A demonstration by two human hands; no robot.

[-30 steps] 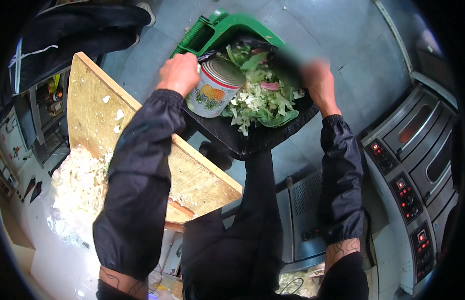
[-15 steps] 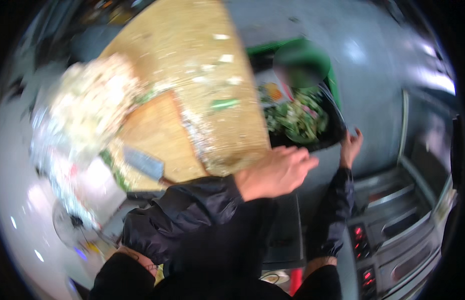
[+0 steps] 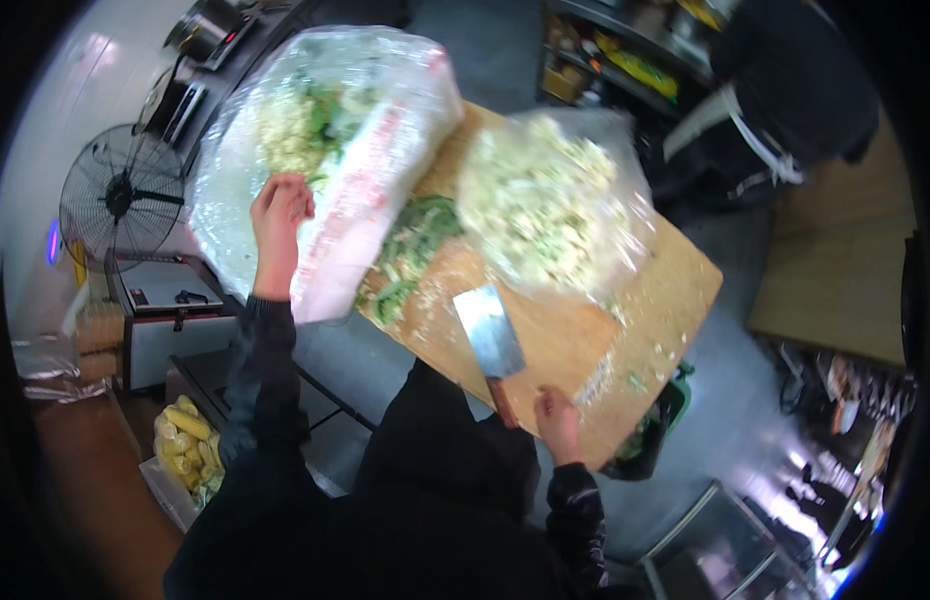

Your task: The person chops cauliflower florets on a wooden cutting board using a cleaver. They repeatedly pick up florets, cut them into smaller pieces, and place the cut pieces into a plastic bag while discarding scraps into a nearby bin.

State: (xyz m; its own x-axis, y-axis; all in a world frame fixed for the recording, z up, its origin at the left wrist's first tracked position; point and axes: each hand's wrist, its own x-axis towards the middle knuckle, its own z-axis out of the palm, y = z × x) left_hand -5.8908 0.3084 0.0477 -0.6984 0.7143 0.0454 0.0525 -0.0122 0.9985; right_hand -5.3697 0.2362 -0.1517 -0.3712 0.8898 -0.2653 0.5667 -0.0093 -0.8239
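My left hand (image 3: 277,240), its fingers loosely bent, is over the near side of a plastic-lined container (image 3: 347,225) of cauliflower pieces (image 3: 290,130) and green leaves. No held thing shows in it. On the thick wooden chopping board (image 3: 675,290), my right hand (image 3: 558,425) is curled closed near the board's front edge. Just left of it lies a cleaver (image 3: 491,330), its wooden handle toward me and apart from the hand. Behind the cleaver a clear plastic bag (image 3: 555,205) bulges with chopped pale cauliflower. Green leaf scraps (image 3: 420,235) lie between bag and container.
A dark bin (image 3: 640,440) with a green one beside it stands below the board's right corner. At the left are a standing fan (image 3: 122,198) and a bag of yellow vegetables (image 3: 188,445). Another person (image 3: 785,90) in dark clothes stands at the far right.
My view has swung left from the bins. My left hand has gone from above the board's edge to the plastic-lined container; my right hand has left the bin's rim for the board.
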